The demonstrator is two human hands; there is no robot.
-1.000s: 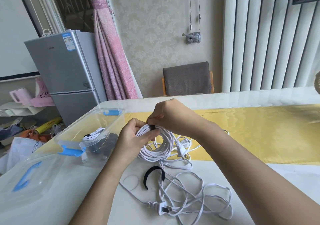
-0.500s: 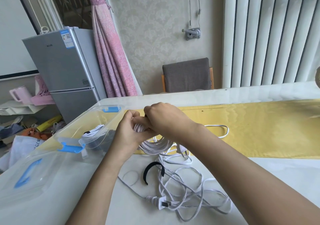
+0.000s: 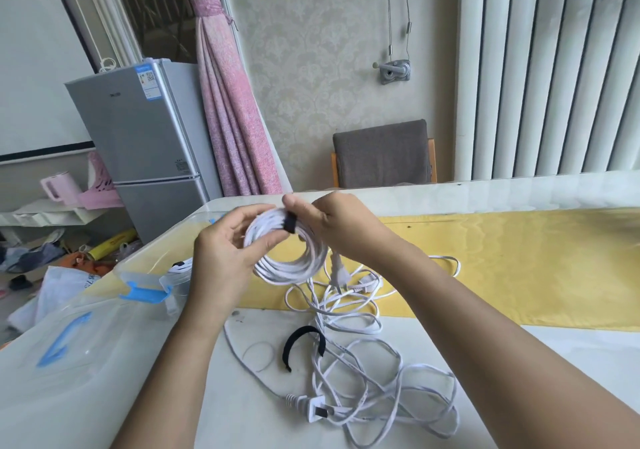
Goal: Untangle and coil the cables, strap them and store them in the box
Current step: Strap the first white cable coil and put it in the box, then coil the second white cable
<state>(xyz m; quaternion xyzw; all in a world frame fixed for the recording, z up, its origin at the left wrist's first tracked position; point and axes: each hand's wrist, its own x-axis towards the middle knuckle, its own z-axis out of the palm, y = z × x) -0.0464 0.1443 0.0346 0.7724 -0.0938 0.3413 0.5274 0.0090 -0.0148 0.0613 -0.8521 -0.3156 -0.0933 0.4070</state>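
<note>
I hold a coiled white cable (image 3: pixel 294 265) above the table, and a black strap (image 3: pixel 290 224) wraps its top. My left hand (image 3: pixel 221 258) grips the coil's left side, thumb against the loops. My right hand (image 3: pixel 332 220) pinches the coil at the strap from the right. The coil's plug (image 3: pixel 337 273) hangs below my right hand. A tangled white cable (image 3: pixel 363 372) with a plug (image 3: pixel 311 408) lies on the table in front. A loose black strap (image 3: pixel 301 344) lies curved beside it. The clear box (image 3: pixel 145 275) with blue latches stands at the left, a strapped cable inside.
The box's clear lid (image 3: pixel 69 355) lies on the table's near left. A yellow runner (image 3: pixel 519 265) crosses the table. A thin rubber band (image 3: pixel 258 355) lies near the loose strap. A grey chair (image 3: pixel 381 154) stands behind the table, a fridge (image 3: pixel 138 137) to the left.
The coil has been lifted higher and turned to face me, so the black strap around its top now shows. My head tilted up a little.
</note>
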